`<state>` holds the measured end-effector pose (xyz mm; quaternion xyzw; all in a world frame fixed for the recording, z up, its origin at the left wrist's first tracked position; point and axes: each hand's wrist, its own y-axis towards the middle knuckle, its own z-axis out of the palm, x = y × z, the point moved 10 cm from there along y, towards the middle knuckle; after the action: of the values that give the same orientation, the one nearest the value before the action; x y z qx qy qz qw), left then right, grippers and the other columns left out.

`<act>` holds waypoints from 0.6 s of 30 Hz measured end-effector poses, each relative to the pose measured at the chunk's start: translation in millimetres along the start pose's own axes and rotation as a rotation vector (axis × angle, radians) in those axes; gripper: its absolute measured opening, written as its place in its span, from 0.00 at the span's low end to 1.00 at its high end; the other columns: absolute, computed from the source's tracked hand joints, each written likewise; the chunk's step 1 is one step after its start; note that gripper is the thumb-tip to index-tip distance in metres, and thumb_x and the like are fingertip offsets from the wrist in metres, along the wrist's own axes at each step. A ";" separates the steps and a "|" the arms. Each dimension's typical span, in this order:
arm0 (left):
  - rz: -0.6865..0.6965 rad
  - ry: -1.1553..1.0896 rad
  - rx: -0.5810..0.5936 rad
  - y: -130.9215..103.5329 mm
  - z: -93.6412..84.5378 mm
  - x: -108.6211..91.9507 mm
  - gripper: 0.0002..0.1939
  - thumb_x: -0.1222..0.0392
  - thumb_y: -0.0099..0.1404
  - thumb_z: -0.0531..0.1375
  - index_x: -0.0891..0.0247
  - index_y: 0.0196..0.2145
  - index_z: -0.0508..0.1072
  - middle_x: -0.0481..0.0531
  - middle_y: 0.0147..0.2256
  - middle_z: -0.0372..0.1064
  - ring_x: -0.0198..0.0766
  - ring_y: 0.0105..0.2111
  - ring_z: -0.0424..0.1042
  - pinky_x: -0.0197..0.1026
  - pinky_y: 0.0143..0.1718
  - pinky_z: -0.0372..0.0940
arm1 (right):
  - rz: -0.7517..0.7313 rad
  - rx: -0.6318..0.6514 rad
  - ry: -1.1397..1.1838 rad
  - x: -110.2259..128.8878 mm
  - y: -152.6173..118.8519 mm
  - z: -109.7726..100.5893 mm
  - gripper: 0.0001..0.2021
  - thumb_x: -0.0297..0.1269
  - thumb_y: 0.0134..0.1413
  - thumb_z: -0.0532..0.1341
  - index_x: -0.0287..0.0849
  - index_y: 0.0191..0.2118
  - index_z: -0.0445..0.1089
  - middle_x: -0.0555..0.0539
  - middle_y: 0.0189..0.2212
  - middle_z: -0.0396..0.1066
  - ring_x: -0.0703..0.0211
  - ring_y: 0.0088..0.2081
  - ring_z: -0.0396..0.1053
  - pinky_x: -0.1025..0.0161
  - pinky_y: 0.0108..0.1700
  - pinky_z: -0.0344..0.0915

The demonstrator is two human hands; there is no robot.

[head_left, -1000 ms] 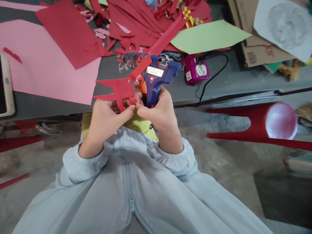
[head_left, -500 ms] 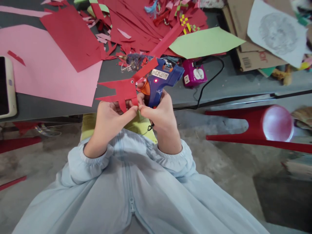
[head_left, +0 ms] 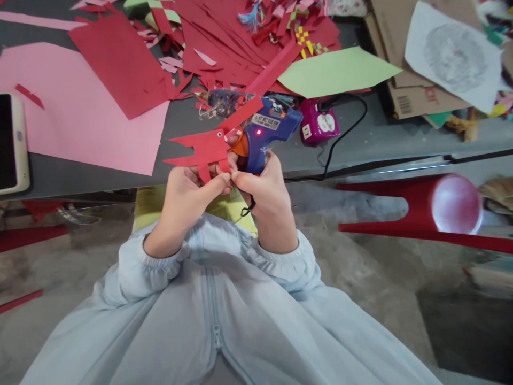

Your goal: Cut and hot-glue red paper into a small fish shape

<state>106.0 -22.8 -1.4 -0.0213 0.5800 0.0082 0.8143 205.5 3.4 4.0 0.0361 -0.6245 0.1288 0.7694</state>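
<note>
Since the frame a second ago, the red paper cutout [head_left: 204,151] and blue glue gun [head_left: 266,131] have tilted a little, the gun's nose lower. At the frame's centre, my left hand [head_left: 185,198] pinches the cutout's lower tab between thumb and fingers. My right hand [head_left: 266,200] wraps the gun's handle, thumb meeting the left thumb. Both wrists angle up toward the surface [head_left: 80,176] edge.

Single head-worn camera, looking forward and steeply down from close above. Left hand [head_left: 182,200] and right hand [head_left: 266,200] sit mid-frame. Worktop [head_left: 372,139] edge runs just beyond the hands; pale blue sleeves and lap fill the frame below them.
</note>
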 end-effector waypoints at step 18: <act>-0.208 -0.103 0.040 3.3 1.2 5.9 0.08 0.62 0.50 0.69 0.65 0.23 0.73 0.45 0.20 0.68 0.28 0.18 0.66 0.33 0.22 0.66 | 0.050 0.051 0.000 -0.4 -0.5 1.9 0.20 0.36 0.37 0.66 0.48 0.41 0.64 0.58 0.22 0.62 0.66 0.23 0.63 0.64 0.27 0.65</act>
<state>108.9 -19.5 -6.7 -0.0648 0.5322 -0.0867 0.8396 203.8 2.4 4.1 0.0403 -0.6218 0.1640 0.7648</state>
